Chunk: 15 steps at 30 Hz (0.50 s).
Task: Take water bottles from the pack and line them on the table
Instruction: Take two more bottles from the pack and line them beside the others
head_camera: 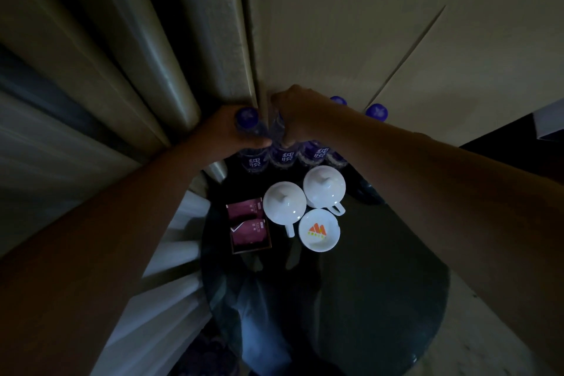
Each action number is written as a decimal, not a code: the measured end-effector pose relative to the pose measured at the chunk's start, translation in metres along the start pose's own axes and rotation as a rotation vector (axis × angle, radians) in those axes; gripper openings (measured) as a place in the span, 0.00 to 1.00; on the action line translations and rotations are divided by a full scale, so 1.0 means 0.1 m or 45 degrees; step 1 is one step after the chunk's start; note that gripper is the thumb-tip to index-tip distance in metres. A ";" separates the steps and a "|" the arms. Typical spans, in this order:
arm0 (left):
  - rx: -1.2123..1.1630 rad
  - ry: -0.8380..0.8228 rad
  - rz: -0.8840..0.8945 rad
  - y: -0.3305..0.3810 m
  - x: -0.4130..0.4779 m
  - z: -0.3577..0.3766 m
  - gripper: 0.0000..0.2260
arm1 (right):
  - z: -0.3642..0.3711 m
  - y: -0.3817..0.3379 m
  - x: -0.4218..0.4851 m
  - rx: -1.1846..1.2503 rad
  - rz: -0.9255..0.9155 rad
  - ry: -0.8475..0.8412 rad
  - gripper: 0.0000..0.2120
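Several clear water bottles with purple caps and purple labels [285,157] stand in a row at the far edge of a round dark glass table [381,268], against the wall. My left hand [227,131] is wrapped around the leftmost bottle [247,119], just below its purple cap. My right hand [297,114] is closed over the top of the bottle beside it, hiding its cap. Two more purple caps [377,110] show to the right of my right hand. The pack itself cannot be made out in the dim light.
Two white lidded cups [284,202] [324,187] and a small white dish with an orange logo [319,229] sit mid-table. A dark tray with maroon tea sachets [249,227] lies to their left. Curtains [122,55] hang at the left; a beige wall [366,24] stands behind.
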<state>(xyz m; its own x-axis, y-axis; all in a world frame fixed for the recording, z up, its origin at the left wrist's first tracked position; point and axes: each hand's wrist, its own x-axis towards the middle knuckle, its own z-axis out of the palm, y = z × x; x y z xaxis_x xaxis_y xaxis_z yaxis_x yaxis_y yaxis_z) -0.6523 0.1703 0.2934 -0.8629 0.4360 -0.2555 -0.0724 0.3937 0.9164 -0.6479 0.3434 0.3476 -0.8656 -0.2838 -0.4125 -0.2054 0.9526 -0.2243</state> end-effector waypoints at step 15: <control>-0.014 -0.039 -0.016 -0.05 0.05 -0.01 0.22 | -0.17 0.06 -0.04 -0.062 -0.085 -0.214 0.37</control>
<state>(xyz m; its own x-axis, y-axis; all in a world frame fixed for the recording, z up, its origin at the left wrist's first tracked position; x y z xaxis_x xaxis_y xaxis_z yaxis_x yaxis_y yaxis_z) -0.6566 0.1699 0.2879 -0.8461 0.4557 -0.2765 -0.0889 0.3908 0.9162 -0.6539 0.3524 0.3630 -0.7619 -0.3569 -0.5405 -0.2854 0.9341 -0.2146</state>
